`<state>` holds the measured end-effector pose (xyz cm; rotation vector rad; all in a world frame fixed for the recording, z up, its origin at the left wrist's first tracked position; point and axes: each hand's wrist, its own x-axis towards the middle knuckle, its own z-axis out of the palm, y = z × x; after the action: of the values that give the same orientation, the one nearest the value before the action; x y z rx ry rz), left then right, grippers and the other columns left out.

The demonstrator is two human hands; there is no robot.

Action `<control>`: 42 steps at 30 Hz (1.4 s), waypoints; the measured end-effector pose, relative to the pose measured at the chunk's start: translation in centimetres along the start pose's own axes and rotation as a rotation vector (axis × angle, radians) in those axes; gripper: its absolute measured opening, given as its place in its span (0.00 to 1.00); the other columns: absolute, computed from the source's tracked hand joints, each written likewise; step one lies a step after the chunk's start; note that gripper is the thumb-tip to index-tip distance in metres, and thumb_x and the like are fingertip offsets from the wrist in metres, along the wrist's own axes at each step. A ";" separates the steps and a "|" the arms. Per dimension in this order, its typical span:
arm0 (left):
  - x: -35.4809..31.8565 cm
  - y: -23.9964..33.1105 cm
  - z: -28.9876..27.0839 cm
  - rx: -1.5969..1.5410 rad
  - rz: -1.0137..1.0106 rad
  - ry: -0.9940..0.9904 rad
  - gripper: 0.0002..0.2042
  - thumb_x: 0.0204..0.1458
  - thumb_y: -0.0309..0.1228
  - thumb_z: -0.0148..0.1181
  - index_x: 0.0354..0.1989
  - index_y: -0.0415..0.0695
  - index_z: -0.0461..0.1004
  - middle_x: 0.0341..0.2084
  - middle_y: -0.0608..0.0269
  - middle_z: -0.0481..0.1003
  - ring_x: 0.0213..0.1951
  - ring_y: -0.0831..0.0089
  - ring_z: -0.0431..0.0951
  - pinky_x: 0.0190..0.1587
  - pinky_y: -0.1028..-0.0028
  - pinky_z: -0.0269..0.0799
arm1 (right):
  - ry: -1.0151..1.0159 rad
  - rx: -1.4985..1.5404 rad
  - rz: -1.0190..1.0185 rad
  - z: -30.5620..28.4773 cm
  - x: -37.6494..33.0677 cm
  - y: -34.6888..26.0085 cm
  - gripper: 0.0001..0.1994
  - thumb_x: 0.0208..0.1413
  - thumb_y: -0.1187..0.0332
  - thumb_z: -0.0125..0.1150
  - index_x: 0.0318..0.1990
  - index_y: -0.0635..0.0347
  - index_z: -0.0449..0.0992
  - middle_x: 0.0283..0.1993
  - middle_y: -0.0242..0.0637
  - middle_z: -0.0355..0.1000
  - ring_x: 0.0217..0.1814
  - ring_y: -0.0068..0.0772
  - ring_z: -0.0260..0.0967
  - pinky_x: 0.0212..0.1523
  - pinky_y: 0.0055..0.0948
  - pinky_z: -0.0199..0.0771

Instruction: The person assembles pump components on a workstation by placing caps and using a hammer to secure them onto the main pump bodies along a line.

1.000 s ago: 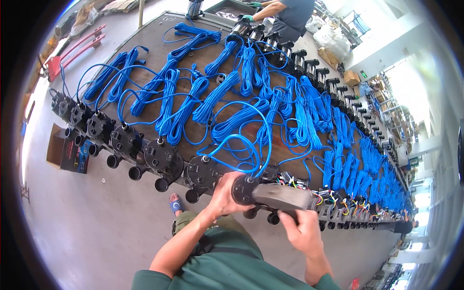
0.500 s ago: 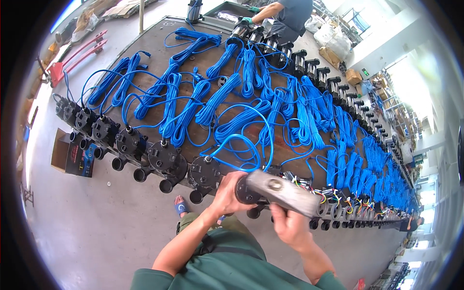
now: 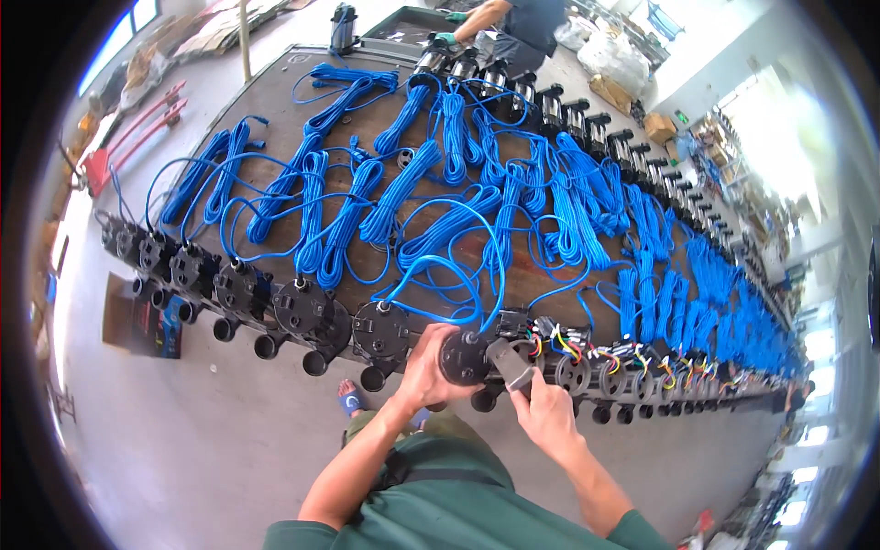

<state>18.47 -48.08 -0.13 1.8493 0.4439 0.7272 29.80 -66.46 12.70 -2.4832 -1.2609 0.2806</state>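
Observation:
My left hand (image 3: 429, 368) grips a round black pump body (image 3: 465, 357) at the near edge of a long workbench (image 3: 275, 101). My right hand (image 3: 546, 414) holds a grey tool (image 3: 511, 365) against the pump's right side. A blue cable (image 3: 449, 275) runs from the pump up onto the bench in a loose loop. To the right of it stands a row of pumps with exposed coloured wires (image 3: 632, 359). Left of it stand pumps with closed black covers (image 3: 302, 312).
Many coiled blue cables (image 3: 403, 183) cover the bench. Another row of black pumps (image 3: 550, 105) lines the far edge, where another person (image 3: 513, 23) works. A dark box (image 3: 142, 316) lies on the grey floor at left. Red bars (image 3: 128, 133) lie at far left.
The grey tool has swung from lying level over the pump to standing against its right side. My right hand has moved lower and closer to the left hand.

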 end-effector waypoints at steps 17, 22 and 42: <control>-10.1 -9.9 7.1 -0.054 -0.852 -0.191 0.17 0.54 0.40 0.71 0.47 0.44 0.80 0.23 0.66 0.79 0.22 0.74 0.78 0.27 0.69 0.74 | -0.191 1.399 0.598 5.5 -8.8 4.5 0.18 0.74 0.54 0.54 0.47 0.62 0.68 0.26 0.27 0.64 0.23 0.18 0.60 0.24 0.23 0.65; -11.2 -13.8 7.5 -0.092 -0.619 -0.061 0.08 0.49 0.29 0.73 0.34 0.45 0.78 0.22 0.72 0.74 0.22 0.81 0.71 0.25 0.75 0.67 | -0.125 1.493 0.627 6.1 -9.7 5.8 0.16 0.75 0.56 0.53 0.46 0.62 0.69 0.27 0.27 0.64 0.23 0.17 0.60 0.25 0.22 0.64; -13.8 -15.9 8.0 -0.234 -0.696 0.007 0.23 0.46 0.26 0.75 0.52 0.42 0.77 0.41 0.67 0.80 0.40 0.74 0.79 0.44 0.69 0.77 | -0.117 1.430 0.833 3.9 -7.4 5.1 0.17 0.75 0.56 0.53 0.40 0.62 0.69 0.23 0.24 0.61 0.21 0.14 0.58 0.22 0.21 0.61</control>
<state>14.01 -55.98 -20.70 1.3408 0.9046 0.2893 27.95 -74.38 7.29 -1.4796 0.1802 1.0553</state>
